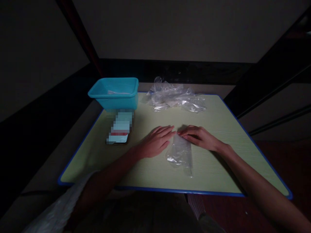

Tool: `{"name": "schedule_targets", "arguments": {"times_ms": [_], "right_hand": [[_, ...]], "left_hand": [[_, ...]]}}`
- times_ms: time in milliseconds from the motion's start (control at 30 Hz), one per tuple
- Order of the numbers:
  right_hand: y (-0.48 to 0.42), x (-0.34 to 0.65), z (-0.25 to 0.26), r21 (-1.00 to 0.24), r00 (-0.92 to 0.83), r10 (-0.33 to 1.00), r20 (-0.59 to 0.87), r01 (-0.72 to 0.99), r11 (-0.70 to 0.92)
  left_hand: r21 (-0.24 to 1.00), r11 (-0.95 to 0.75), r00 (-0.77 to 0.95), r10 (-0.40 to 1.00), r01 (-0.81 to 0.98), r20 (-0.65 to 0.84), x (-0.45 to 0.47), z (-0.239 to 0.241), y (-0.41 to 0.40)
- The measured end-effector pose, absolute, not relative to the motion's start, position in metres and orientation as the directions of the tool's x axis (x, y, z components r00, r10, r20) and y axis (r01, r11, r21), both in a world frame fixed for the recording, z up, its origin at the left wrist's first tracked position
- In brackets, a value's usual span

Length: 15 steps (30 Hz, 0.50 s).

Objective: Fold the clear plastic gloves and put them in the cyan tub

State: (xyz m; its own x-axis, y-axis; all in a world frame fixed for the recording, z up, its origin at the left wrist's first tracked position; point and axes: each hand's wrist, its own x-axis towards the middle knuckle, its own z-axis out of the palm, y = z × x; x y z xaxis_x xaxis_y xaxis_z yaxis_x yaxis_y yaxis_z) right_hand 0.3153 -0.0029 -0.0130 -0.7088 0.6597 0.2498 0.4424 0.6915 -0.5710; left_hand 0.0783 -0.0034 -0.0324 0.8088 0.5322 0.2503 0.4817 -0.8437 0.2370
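A clear, thin disposable plastic glove (pixel 181 155) lies on the table in front of me, its finger ends toward the near edge. My right hand (pixel 200 137) pinches its far edge between thumb and fingertips. Just left of it, my left hand (pixel 155 142) rests palm down with the fingers stretched out, the fingertips at the glove's upper left edge. Behind both hands spreads a crumpled heap of clear plastic gloves (pixel 172 97).
A blue plastic basket (pixel 121 102) stands at the table's back left corner, with something pale inside. A phone (pixel 121 126) with a lit, blurred screen lies in front of it. The pale table (pixel 218 168) has a blue rim; a wall rises behind.
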Motion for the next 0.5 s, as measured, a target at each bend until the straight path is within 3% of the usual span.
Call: {"name": "schedule_targets", "arguments": {"times_ms": [267,500], "right_hand": [[-0.0041,0.3188,-0.0117,-0.459,-0.727,0.642,0.243,0.497,0.736],[-0.0087,0.3167,-0.0132,-0.319,-0.566,0.794,0.222,0.727,0.608]], "left_hand": [[0.316,-0.773,0.609,0.631,0.551,0.482,0.0744,-0.0314,-0.0031],[0.367,-0.693,0.412,0.686,0.621,0.6,0.0714,-0.037,0.005]]}}
